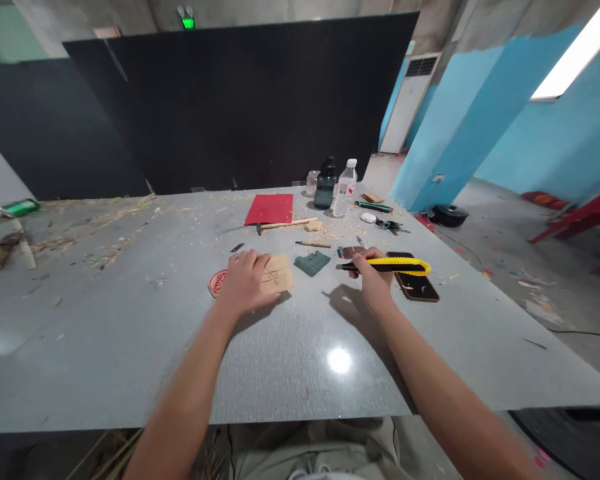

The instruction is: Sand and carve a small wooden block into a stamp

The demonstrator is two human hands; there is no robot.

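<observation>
My left hand (pixel 245 280) is closed over the left part of a pale wooden piece (pixel 279 275) with dark lines on its face, holding it on the table. Beside that hand, partly covered, lies a red and white patterned piece (pixel 217 283). In my right hand (pixel 375 277) is a yellow and black utility knife (pixel 403 266), raised a little above the table with its tip end towards the left. Between the hands lie a dark green sheet (pixel 312 262) and a slim wooden-handled carving tool (pixel 313 245). A phone (pixel 420 287) lies under the knife's rear end.
Farther back are a red sheet (pixel 270 208), a hammer (pixel 286 225), a dark bottle (pixel 325 187), a clear water bottle (pixel 345 191) and keys (pixel 391 225). Wood shavings (pixel 113 250) litter the grey table (pixel 130 360). A black panel (pixel 240 107) stands behind it.
</observation>
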